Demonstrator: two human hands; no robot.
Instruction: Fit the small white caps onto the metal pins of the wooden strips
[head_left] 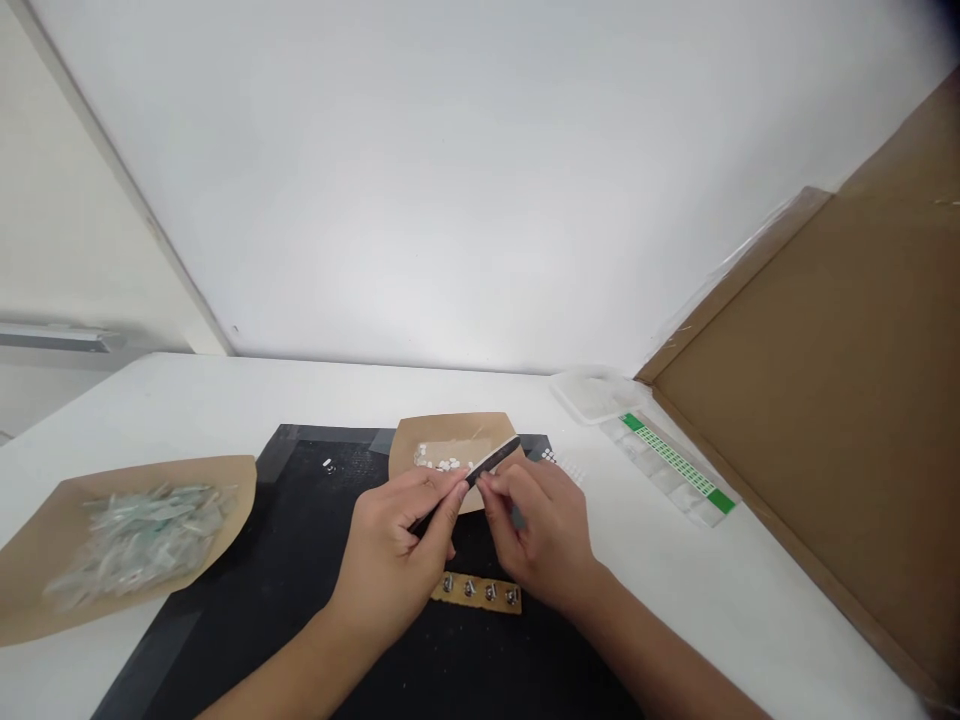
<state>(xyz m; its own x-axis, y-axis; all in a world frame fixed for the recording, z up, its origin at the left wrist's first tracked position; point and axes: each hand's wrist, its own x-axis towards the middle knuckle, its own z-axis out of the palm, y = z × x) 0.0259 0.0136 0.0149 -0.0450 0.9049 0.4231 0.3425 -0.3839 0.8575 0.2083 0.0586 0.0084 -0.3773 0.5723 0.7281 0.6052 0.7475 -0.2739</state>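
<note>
My left hand (401,535) is closed around a slim, flat black stick (496,457) with a rounded end, which points up and to the right. Close against it, my right hand (541,520) has thumb and forefinger pinched together by the stick's near edge; whatever is between those fingertips is too small to make out. Just beyond the fingers lies a brown paper tray (450,430) holding small white pieces (448,465). Below the hands, a yellowish-brown strip (480,592) carries several small metal parts; my left hand covers its left end.
A black mat (322,540) lies under the work on the white table. At the left sits a brown tray (30,540) of small clear packets (150,540). To the right are white dots (566,465), a clear plastic lid (592,397), a green-and-white label strip (679,462) and a cardboard wall (840,400).
</note>
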